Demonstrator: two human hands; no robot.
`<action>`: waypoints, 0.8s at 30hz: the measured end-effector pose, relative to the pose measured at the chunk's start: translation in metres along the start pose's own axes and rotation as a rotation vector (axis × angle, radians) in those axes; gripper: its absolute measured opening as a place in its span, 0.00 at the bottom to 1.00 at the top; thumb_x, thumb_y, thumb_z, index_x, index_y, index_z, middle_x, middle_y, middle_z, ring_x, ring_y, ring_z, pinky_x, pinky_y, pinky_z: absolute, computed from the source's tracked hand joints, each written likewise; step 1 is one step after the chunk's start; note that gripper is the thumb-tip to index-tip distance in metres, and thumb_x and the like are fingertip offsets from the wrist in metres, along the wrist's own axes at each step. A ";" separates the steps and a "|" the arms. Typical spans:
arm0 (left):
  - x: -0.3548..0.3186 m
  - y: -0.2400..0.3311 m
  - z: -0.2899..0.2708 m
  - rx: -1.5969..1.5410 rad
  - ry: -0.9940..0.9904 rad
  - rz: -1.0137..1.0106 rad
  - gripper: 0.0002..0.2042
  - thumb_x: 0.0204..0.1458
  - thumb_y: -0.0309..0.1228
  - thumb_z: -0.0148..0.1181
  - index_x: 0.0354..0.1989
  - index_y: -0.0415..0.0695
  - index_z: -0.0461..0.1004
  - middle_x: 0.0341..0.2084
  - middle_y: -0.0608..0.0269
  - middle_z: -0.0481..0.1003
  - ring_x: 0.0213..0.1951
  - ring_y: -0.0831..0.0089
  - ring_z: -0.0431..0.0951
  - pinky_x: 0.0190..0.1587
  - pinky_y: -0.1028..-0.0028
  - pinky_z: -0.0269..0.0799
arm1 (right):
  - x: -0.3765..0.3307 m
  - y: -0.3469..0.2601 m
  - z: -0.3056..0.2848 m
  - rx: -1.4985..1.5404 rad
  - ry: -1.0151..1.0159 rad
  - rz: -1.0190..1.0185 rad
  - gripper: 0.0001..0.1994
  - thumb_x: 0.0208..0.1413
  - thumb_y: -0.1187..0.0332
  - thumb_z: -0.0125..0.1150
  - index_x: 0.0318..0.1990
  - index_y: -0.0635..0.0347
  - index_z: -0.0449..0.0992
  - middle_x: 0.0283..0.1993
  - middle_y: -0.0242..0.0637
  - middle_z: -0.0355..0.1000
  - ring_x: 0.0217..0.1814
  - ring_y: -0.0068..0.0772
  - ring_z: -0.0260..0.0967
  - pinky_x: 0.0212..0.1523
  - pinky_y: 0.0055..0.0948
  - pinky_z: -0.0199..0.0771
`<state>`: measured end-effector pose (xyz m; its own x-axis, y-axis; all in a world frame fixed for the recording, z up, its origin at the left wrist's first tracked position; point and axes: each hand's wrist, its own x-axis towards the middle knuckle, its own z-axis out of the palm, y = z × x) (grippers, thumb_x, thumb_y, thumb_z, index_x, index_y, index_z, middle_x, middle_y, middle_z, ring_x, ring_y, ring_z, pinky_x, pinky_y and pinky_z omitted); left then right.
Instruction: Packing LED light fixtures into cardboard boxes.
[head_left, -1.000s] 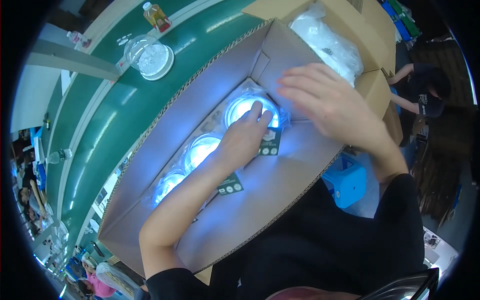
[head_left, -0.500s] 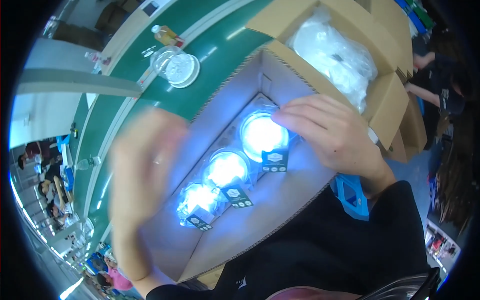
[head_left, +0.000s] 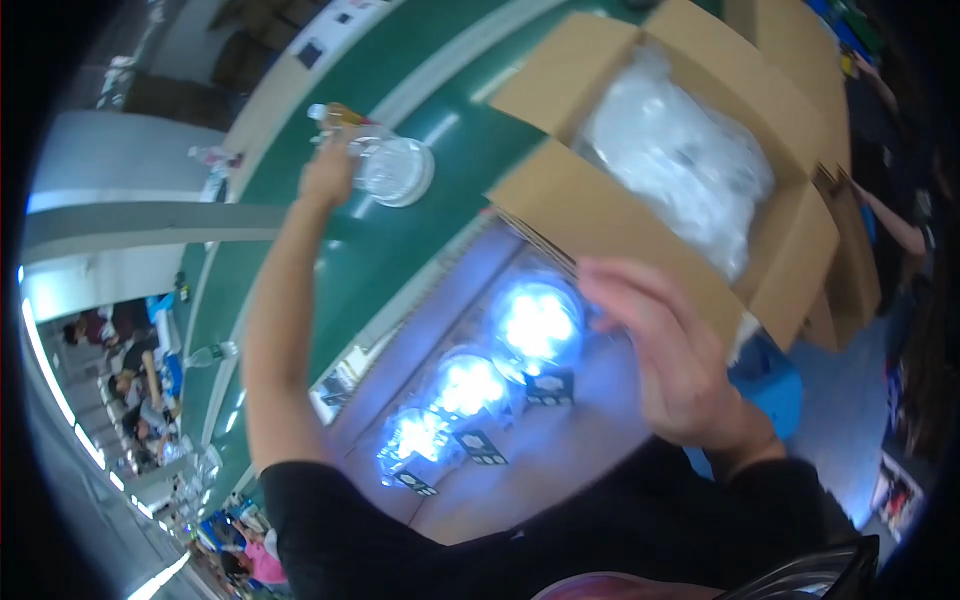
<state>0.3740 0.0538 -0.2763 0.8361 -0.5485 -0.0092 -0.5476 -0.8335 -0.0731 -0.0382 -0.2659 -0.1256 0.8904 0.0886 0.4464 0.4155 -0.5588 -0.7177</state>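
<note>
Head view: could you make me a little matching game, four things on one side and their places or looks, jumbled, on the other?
Things
1. Left hand
2. Right hand
3. Lights
4. Plastic bundle

Places or looks
A. Whitish, inside the cardboard box at upper right
B. At the clear dome, above the green table
C. Three in a slanting row, glowing bluish white
D. Just right of the topmost glowing thing

Pairs: 1-B, 2-D, 3-C, 4-A
</note>
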 end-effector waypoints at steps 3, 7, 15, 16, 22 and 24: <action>0.015 -0.001 0.025 0.044 0.040 -0.063 0.25 0.62 0.36 0.51 0.68 0.48 0.60 0.63 0.44 0.65 0.61 0.48 0.70 0.59 0.49 0.70 | 0.002 -0.008 0.012 0.038 -0.008 0.050 0.23 0.47 0.87 0.55 0.54 0.71 0.74 0.55 0.52 0.70 0.53 0.53 0.73 0.52 0.38 0.76; 0.040 0.032 0.018 -0.085 -0.014 -0.044 0.18 0.57 0.30 0.57 0.56 0.43 0.70 0.54 0.44 0.72 0.55 0.46 0.73 0.53 0.52 0.72 | 0.003 0.010 0.011 -0.015 -0.061 0.020 0.21 0.48 0.87 0.55 0.53 0.71 0.74 0.55 0.53 0.70 0.52 0.54 0.73 0.51 0.38 0.76; 0.069 0.055 0.020 0.062 0.069 -0.101 0.08 0.53 0.25 0.54 0.40 0.39 0.72 0.39 0.47 0.75 0.45 0.52 0.77 0.47 0.55 0.73 | 0.029 0.056 -0.001 -0.036 -0.068 0.097 0.17 0.58 0.83 0.45 0.53 0.72 0.74 0.56 0.54 0.71 0.55 0.50 0.72 0.50 0.37 0.75; 0.057 0.064 0.001 0.094 0.146 -0.057 0.08 0.52 0.25 0.55 0.41 0.39 0.71 0.40 0.49 0.74 0.45 0.54 0.77 0.47 0.57 0.72 | 0.023 0.062 -0.006 -0.039 -0.055 0.072 0.18 0.60 0.81 0.42 0.56 0.71 0.72 0.58 0.53 0.70 0.56 0.48 0.71 0.50 0.35 0.73; -0.077 0.028 -0.070 0.095 0.212 -0.123 0.11 0.51 0.25 0.57 0.43 0.38 0.69 0.40 0.51 0.70 0.47 0.54 0.74 0.47 0.60 0.72 | 0.034 0.088 -0.020 0.076 -0.160 0.110 0.19 0.63 0.78 0.39 0.60 0.70 0.69 0.62 0.49 0.67 0.61 0.39 0.66 0.54 0.31 0.68; -0.114 0.022 -0.088 0.025 0.235 -0.189 0.13 0.48 0.22 0.57 0.44 0.35 0.68 0.42 0.47 0.70 0.46 0.49 0.76 0.46 0.56 0.76 | 0.049 0.113 -0.042 0.167 -0.150 0.050 0.19 0.64 0.78 0.39 0.60 0.70 0.68 0.62 0.50 0.67 0.60 0.41 0.67 0.52 0.32 0.70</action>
<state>0.2643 0.0921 -0.1892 0.8913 -0.3861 0.2376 -0.3793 -0.9222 -0.0757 0.0451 -0.3592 -0.1626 0.9231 0.1933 0.3324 0.3840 -0.4227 -0.8209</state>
